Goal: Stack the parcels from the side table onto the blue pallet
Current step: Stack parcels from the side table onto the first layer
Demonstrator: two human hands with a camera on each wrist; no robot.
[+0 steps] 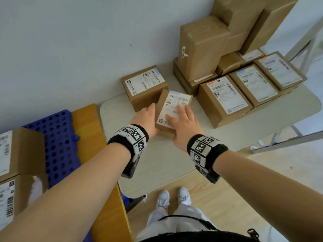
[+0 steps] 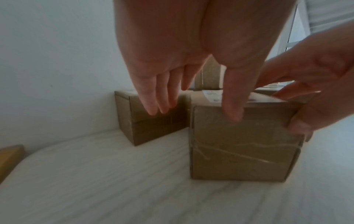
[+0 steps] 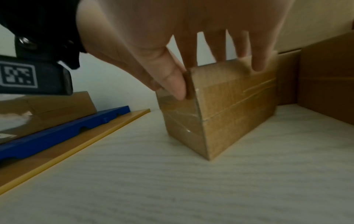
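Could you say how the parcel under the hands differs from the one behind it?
Left hand and right hand touch the near parcel; the rear parcel is untouched. The near parcel looks narrower and sits askew to the rear parcel. Both are brown, labelled on top.

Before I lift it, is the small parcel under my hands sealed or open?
Sealed: tape crosses the small parcel along its closed seam.

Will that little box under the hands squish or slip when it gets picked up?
Probably stiff: the small parcel is taped cardboard with sharp square corners. Maybe a bit slippery, since shiny tape wraps its sides. It likely won't roll: flat faces, resting on the side table.
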